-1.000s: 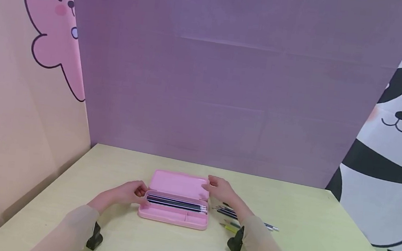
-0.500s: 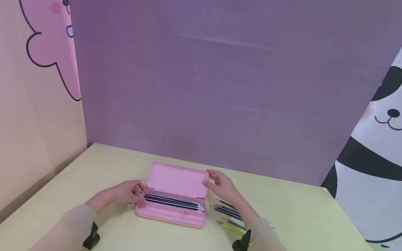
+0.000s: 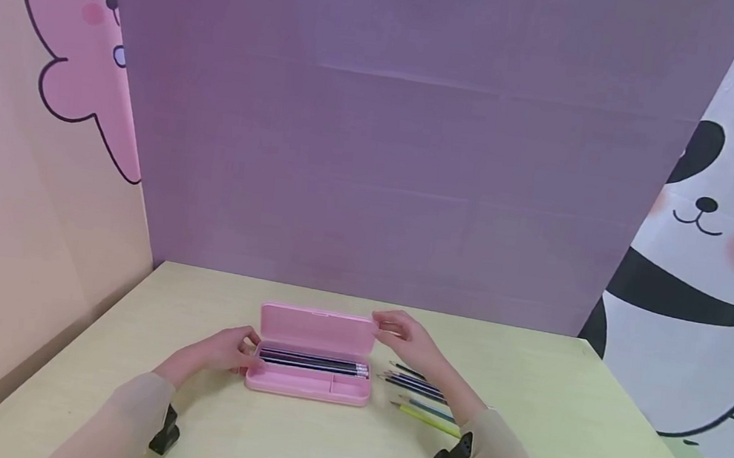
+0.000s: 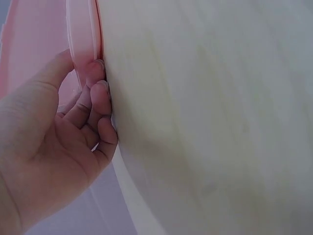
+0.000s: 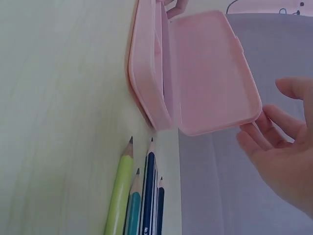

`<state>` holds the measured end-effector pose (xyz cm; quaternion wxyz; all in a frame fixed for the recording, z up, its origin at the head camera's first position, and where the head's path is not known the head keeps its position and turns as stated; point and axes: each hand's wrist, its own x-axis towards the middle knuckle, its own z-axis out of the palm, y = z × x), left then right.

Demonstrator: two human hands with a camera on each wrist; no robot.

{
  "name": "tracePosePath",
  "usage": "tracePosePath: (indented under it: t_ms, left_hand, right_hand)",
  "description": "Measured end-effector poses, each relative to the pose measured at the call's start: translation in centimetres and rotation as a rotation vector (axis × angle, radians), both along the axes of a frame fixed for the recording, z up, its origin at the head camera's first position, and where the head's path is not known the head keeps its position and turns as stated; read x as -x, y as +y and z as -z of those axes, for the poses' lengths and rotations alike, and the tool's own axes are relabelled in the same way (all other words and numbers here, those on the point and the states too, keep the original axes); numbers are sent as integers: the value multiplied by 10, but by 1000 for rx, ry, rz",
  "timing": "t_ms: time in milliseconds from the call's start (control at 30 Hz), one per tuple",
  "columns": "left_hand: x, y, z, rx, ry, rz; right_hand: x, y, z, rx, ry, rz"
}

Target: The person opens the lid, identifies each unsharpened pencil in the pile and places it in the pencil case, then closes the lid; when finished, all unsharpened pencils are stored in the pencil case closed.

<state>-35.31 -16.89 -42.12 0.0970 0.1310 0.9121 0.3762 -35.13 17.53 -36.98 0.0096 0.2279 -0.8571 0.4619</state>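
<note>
A pink pencil case (image 3: 306, 385) stands on the table with its lid (image 3: 317, 330) raised at the back. Several dark pencils (image 3: 313, 362) lie in its long rear compartment. At the case's left end, my left hand (image 3: 224, 349) grips the base; the left wrist view shows the thumb over the rim and the fingertips low on the outer wall. My right hand (image 3: 415, 344) is at the lid's right corner. In the right wrist view, its fingers (image 5: 253, 138) touch that corner from the outer side, while the uppermost digit stands apart from the lid.
Right of the case lie several loose pencils: dark ones (image 3: 414, 385), a teal one (image 5: 133, 210) and a thicker yellow-green one (image 3: 425, 419). They lie partly beneath the right forearm. A purple backdrop (image 3: 382, 148) rises behind the pale table (image 3: 290, 445).
The lid has swung up from leaning far back to a more upright angle, with my right hand moving along at its corner. My left hand stays on the case. The view has shifted slightly.
</note>
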Motion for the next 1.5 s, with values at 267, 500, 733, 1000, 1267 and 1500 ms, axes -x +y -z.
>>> tracePosePath:
  t_ms: [267, 500, 733, 1000, 1267, 1500]
  left_hand:
    - [-2, -4, -4, -30, -50, 64]
    - [-3, -8, -7, -18, -81, 124]
    - [3, -8, -4, 11, -93, 95]
    - [0, -8, -6, 36, -124, 59]
    - [-7, 3, -6, 91, -12, 70]
    - [-11, 6, -6, 106, 52, 98]
  right_hand:
    - [-10, 0, 5, -61, -21, -7]
    - [-11, -1, 17, -35, -56, -40]
    - [-13, -6, 24, -86, -25, -49]
    - [-10, -8, 35, -116, -33, -62]
    - [-12, -10, 37, -173, -58, -42]
    - [-15, -14, 35, -229, -65, -24]
